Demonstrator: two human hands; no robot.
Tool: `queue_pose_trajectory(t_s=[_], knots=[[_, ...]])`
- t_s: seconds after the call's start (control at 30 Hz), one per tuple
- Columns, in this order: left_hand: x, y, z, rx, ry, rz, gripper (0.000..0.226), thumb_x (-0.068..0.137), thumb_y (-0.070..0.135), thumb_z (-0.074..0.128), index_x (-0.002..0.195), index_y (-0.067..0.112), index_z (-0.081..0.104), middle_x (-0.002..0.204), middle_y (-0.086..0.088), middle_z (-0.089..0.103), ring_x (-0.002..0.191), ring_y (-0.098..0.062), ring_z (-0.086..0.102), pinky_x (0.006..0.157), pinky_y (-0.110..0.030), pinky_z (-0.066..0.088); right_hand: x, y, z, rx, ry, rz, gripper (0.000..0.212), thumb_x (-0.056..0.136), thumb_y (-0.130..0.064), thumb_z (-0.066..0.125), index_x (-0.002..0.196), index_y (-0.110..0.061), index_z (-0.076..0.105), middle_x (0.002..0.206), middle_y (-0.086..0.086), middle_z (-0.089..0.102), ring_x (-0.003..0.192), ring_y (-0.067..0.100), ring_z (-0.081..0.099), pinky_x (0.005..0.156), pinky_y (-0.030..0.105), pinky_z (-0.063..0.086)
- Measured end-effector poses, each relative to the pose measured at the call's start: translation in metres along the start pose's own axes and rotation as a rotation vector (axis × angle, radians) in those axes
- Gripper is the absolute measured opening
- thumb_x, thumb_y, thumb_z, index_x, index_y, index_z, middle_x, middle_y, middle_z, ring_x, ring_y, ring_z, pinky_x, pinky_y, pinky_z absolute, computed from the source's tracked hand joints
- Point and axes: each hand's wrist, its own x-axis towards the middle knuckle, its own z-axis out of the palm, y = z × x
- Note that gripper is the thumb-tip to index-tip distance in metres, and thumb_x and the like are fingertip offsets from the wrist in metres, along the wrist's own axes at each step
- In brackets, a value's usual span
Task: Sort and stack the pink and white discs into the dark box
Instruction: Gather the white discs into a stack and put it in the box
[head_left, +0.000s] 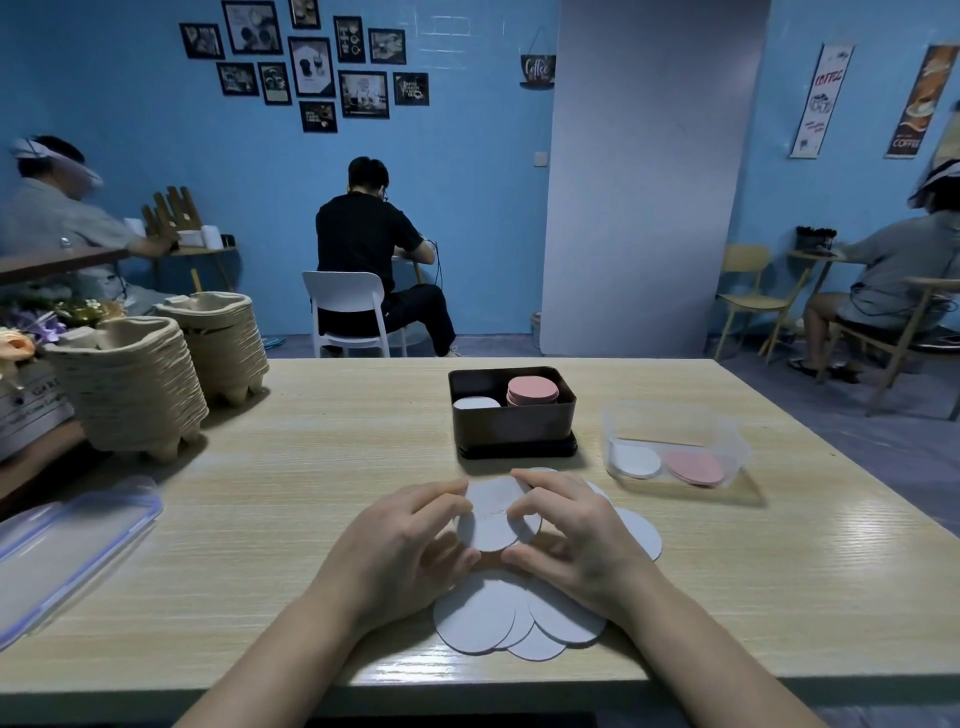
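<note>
Several white discs (498, 618) lie spread and overlapping on the wooden table in front of me. My left hand (400, 551) and my right hand (566, 535) together hold a small stack of white discs (493, 522) just above the pile, fingers curled round its edges. Behind them stands the dark box (511, 421), which holds a tall stack of pink discs (532, 391) on its right and a lower stack of white discs (475, 404) on its left.
A clear plastic tub (675, 431) right of the box holds a white disc (635, 461) and a pink disc (694, 467). Its clear lid (62, 551) lies at the table's left edge. Stacked pulp cup trays (130, 389) stand at back left. People sit at tables beyond.
</note>
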Motion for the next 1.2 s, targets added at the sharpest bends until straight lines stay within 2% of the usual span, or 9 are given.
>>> queue_pose_trajectory(t_s=[0.17, 0.3, 0.5, 0.6, 0.67, 0.83, 1.03, 1.1, 1.2], knots=[[0.0033, 0.0008, 0.0009, 0.052, -0.001, 0.070, 0.029, 0.091, 0.046, 0.067, 0.106, 0.021, 0.066, 0.131, -0.003, 0.067, 0.104, -0.022, 0.069, 0.073, -0.032, 0.059, 0.0015, -0.0016, 0.0028, -0.025, -0.012, -0.040, 0.031, 0.079, -0.045, 0.079, 0.094, -0.028, 0.058, 0.136, -0.007, 0.058, 0.131, 0.012, 0.049, 0.103, 0.032, 0.046], [0.0066, 0.0034, 0.0020, 0.101, -0.005, 0.131, 0.032, 0.088, 0.044, 0.074, 0.106, 0.018, 0.069, 0.130, -0.006, 0.068, 0.102, -0.022, 0.069, 0.072, -0.032, 0.060, 0.0021, -0.0021, 0.0056, -0.045, -0.015, -0.063, 0.038, 0.075, -0.043, 0.084, 0.100, -0.027, 0.059, 0.135, -0.005, 0.058, 0.125, 0.015, 0.052, 0.100, 0.034, 0.049], [0.0036, 0.0021, 0.0031, 0.065, -0.001, 0.085, 0.033, 0.091, 0.048, 0.065, 0.113, 0.023, 0.065, 0.132, -0.002, 0.067, 0.100, -0.021, 0.069, 0.071, -0.032, 0.059, 0.0000, -0.0028, 0.0035, -0.036, -0.008, -0.055, 0.034, 0.079, -0.044, 0.080, 0.101, -0.027, 0.060, 0.136, -0.005, 0.058, 0.128, 0.014, 0.051, 0.102, 0.031, 0.047], [0.0051, 0.0036, 0.0019, 0.036, 0.008, 0.102, 0.025, 0.093, 0.040, 0.064, 0.109, 0.022, 0.065, 0.123, 0.003, 0.069, 0.092, -0.020, 0.068, 0.065, -0.032, 0.057, 0.0002, -0.0040, 0.0016, -0.023, -0.007, -0.058, 0.033, 0.080, -0.047, 0.077, 0.101, -0.028, 0.060, 0.136, -0.007, 0.058, 0.129, 0.011, 0.050, 0.103, 0.027, 0.045], [0.0054, 0.0031, 0.0018, 0.043, 0.005, 0.114, 0.023, 0.093, 0.038, 0.065, 0.109, 0.021, 0.065, 0.123, 0.004, 0.069, 0.093, -0.019, 0.068, 0.065, -0.031, 0.057, 0.0007, -0.0044, 0.0011, -0.020, -0.015, -0.055, 0.033, 0.080, -0.048, 0.077, 0.100, -0.029, 0.059, 0.137, -0.008, 0.057, 0.129, 0.010, 0.049, 0.103, 0.026, 0.044], [0.0046, 0.0032, 0.0022, 0.061, 0.016, 0.136, 0.024, 0.094, 0.037, 0.064, 0.110, 0.020, 0.066, 0.126, 0.002, 0.068, 0.095, -0.020, 0.068, 0.064, -0.032, 0.057, 0.0010, -0.0041, 0.0015, -0.050, -0.046, -0.044, 0.034, 0.080, -0.048, 0.078, 0.101, -0.029, 0.059, 0.141, -0.005, 0.056, 0.130, 0.012, 0.048, 0.103, 0.029, 0.045], [0.0052, 0.0050, 0.0023, 0.062, 0.017, 0.146, 0.025, 0.094, 0.039, 0.063, 0.111, 0.020, 0.066, 0.121, 0.002, 0.068, 0.086, -0.021, 0.066, 0.056, -0.033, 0.055, 0.0012, -0.0048, 0.0019, -0.094, -0.052, -0.060, 0.036, 0.081, -0.055, 0.075, 0.100, -0.031, 0.058, 0.137, -0.004, 0.058, 0.124, 0.016, 0.051, 0.099, 0.032, 0.048], [0.0047, 0.0040, 0.0027, 0.054, -0.012, 0.123, 0.028, 0.094, 0.040, 0.062, 0.114, 0.021, 0.066, 0.123, 0.002, 0.069, 0.087, -0.021, 0.068, 0.058, -0.033, 0.056, 0.0023, -0.0053, 0.0014, -0.117, -0.053, -0.067, 0.035, 0.082, -0.057, 0.073, 0.099, -0.030, 0.058, 0.137, -0.003, 0.058, 0.123, 0.017, 0.052, 0.098, 0.034, 0.049], [0.0018, 0.0018, 0.0027, 0.025, -0.049, 0.059, 0.033, 0.094, 0.044, 0.063, 0.121, 0.025, 0.063, 0.132, 0.003, 0.067, 0.100, -0.020, 0.069, 0.067, -0.032, 0.058, 0.0032, -0.0064, -0.0010, -0.137, -0.055, -0.076, 0.035, 0.083, -0.058, 0.069, 0.098, -0.029, 0.058, 0.136, -0.003, 0.059, 0.123, 0.017, 0.052, 0.097, 0.033, 0.049]])
